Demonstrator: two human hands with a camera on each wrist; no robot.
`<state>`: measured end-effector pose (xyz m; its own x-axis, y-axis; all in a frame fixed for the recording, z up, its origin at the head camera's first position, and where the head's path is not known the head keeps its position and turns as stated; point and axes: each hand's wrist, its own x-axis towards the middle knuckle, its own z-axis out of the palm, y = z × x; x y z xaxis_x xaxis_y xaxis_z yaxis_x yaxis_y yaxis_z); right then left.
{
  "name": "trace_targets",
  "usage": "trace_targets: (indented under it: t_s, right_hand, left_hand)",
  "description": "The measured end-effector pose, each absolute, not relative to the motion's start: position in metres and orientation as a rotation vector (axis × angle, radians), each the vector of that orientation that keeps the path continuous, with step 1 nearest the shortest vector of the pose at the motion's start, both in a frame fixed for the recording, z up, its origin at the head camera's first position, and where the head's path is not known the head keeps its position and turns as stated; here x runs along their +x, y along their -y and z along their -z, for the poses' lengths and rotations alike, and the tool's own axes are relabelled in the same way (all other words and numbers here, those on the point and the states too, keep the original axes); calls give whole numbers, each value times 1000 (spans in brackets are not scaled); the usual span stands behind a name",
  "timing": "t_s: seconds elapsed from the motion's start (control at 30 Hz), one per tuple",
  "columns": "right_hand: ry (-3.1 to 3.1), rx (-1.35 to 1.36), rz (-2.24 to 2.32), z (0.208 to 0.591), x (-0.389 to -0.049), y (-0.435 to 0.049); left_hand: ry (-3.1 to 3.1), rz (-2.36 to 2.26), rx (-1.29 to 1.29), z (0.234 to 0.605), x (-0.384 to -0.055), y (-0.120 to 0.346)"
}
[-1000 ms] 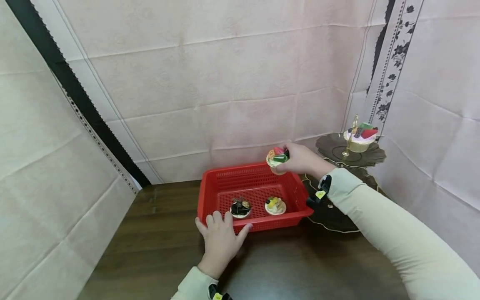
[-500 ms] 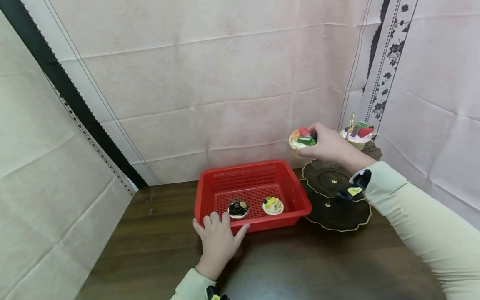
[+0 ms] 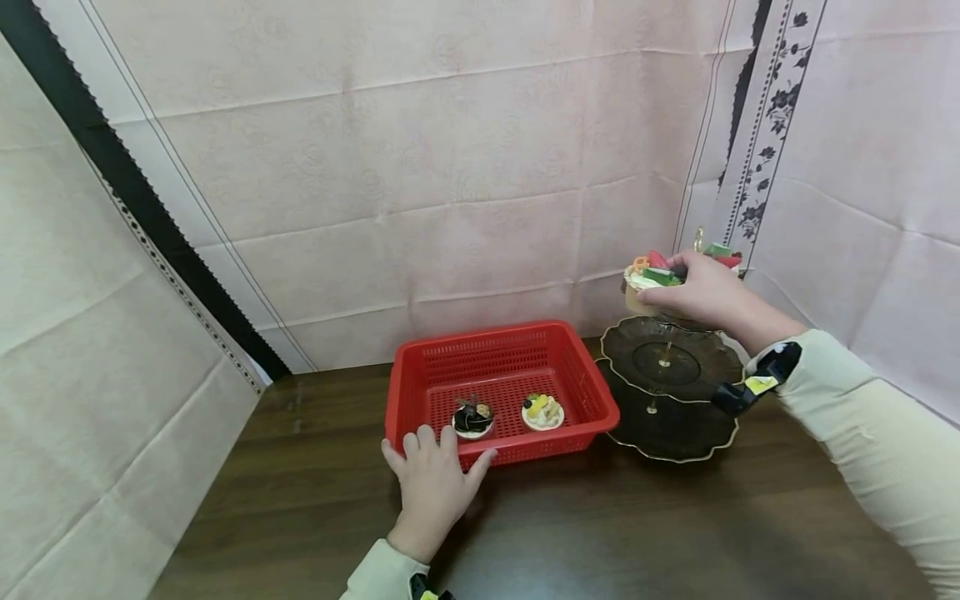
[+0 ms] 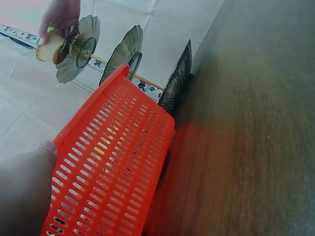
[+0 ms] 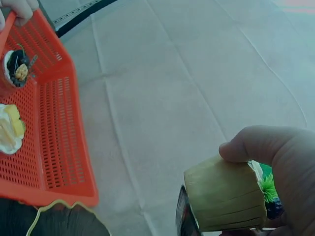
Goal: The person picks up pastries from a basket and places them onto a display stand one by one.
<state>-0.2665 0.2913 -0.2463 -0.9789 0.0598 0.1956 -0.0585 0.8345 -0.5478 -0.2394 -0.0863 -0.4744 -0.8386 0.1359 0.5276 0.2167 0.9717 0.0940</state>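
Observation:
My right hand (image 3: 708,292) pinches a cupcake (image 3: 645,287) topped with cream, an orange piece, a pink piece and something green. The right wrist view shows its pale wrapper (image 5: 224,194) side on, its base close to a dark plate edge. This cupcake is at the top tier (image 4: 81,51) of a tiered cake stand (image 3: 652,367), as the left wrist view shows. Partly hidden behind my hand sits another cupcake (image 3: 722,250) with red and green toppings. My left hand (image 3: 433,496) rests on the front rim of a red plastic basket (image 3: 487,331), fingers spread.
Inside the basket stand a dark-topped cupcake (image 3: 472,418) and a yellow-topped cupcake (image 3: 542,412). The stand's lower tiers, dark with wavy gold edges, are right beside the basket. Pale cloth (image 3: 375,167) hangs behind and at both sides of the brown wooden table (image 3: 315,492).
My right hand has carried the cupcake from above the basket rightward to the stand's top. My left hand has stayed on the basket rim. The view has shifted slightly.

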Motion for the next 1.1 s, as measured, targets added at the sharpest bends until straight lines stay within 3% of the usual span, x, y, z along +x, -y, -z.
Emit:
trace_targets:
  t_s: [0.37,1.1]
  right_hand:
    - [2847,-111,-952,254,-263,-306]
    - [2915,-183,-653,248,-255,-307]
  left_hand:
    - [2589,208,-249,476,-237,87]
    - [2574,187,-252,474,-239,87]
